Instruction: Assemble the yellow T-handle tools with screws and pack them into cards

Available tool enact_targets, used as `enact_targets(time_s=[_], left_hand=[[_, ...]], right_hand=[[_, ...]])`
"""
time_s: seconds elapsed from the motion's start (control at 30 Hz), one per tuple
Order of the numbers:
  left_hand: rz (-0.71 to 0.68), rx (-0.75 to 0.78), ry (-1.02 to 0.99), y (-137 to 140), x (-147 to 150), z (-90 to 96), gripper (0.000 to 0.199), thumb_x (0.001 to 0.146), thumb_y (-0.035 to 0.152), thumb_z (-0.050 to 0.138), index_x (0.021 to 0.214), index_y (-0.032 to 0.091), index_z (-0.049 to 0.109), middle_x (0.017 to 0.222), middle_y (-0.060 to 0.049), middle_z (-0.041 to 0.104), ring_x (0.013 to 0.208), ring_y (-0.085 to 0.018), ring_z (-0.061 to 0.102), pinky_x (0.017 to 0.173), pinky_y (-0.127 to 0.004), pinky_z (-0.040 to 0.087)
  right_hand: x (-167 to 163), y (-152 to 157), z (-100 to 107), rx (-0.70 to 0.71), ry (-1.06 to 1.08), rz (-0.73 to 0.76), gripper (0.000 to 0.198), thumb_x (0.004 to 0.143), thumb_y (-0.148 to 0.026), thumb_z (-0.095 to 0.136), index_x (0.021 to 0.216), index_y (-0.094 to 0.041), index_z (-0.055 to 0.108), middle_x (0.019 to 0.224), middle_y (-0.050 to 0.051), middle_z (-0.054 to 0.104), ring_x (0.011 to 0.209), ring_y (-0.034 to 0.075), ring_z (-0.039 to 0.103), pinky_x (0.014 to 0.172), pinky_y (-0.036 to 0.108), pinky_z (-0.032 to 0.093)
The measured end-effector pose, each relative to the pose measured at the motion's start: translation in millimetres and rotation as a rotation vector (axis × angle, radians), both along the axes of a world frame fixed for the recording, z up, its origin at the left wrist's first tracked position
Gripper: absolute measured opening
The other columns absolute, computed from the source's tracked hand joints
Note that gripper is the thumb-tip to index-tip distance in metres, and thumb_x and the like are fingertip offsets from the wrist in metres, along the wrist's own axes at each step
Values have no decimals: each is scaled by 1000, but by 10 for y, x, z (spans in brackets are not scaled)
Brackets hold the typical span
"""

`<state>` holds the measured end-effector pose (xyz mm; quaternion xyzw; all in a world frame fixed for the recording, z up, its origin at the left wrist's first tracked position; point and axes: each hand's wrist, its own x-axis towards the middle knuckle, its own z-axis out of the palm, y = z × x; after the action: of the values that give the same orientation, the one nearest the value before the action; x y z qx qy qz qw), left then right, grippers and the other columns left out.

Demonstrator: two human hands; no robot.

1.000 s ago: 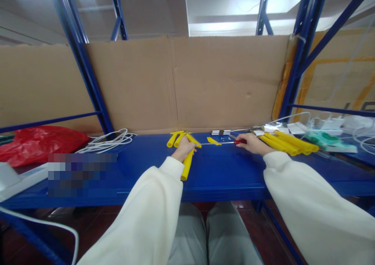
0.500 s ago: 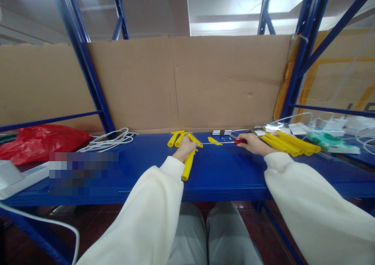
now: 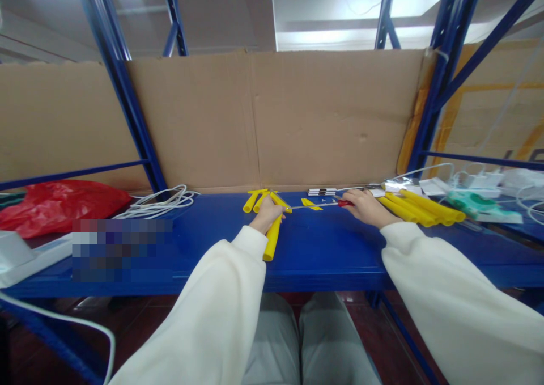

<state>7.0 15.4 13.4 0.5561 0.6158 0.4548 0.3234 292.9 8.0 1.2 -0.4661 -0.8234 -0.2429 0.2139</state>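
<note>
My left hand (image 3: 266,213) is closed around yellow tubing (image 3: 272,243), one length of which points toward me and another toward the back right. In my right hand (image 3: 360,204) is a screwdriver with a red handle (image 3: 345,203). Its thin metal shaft (image 3: 317,206) runs left, the tip reaching the tubing beside my left fingers; whether it sits inside a hole is too small to tell. Behind my left hand lie more yellow tubes (image 3: 251,202). A flat yellow piece (image 3: 311,204) rests behind the shaft, with tiny bits near it.
Several yellow tubes (image 3: 420,210) lie right of my right hand on the blue shelf (image 3: 323,249). White-and-black strips (image 3: 321,191) are at the back. A red plastic bag (image 3: 63,206) and coiled white cable (image 3: 164,202) sit left. Cardboard (image 3: 297,118) walls the back.
My right hand and the screwdriver have shifted slightly left and up, toward my left hand. My left hand keeps its hold on the yellow tubing, almost unmoved.
</note>
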Motion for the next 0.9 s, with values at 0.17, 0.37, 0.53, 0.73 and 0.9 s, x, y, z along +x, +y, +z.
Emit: enact_targets(time_s=[0.17,0.37,0.53,0.73,0.9], left_hand=[[18,21,179,9,-47,5,29,79,2,64,108,5,60,77,-9,71,49,-12,62,44,-19,45],[31,43,367,23,-103,33,33,74,3,71,106,7,63,83,-11,74,61,-17,69,49,-20,48],[22,66,443,29,-112,39,33,74,3,70,106,7,63,88,-12,75,67,-19,72,53,-21,49],[-8,89,470,30,-113,26,27,77,5,68,104,7,63,92,-12,75,65,-16,71,50,-19,47],[-32,82,462,28,-106,28,25,79,5,66,103,6,63,92,-13,74,61,-16,70,47,-20,47]], right_hand=[[-106,-117,64,-94,-36,5,30,96,-27,42,107,-19,69,104,14,71,96,26,67,82,35,48],[-228,-190,70,-183,-20,-55,28,96,-32,46,111,-20,67,112,13,73,97,27,69,81,34,50],[-271,-219,72,-205,-83,-138,26,95,-31,50,114,-17,61,104,14,74,87,28,71,73,33,48],[-228,-177,38,-146,-51,-100,25,95,-35,50,103,-18,67,107,14,74,93,28,70,78,34,49],[-228,-191,61,-195,-27,-96,30,95,-39,48,97,-18,71,103,14,75,89,27,70,76,33,49]])
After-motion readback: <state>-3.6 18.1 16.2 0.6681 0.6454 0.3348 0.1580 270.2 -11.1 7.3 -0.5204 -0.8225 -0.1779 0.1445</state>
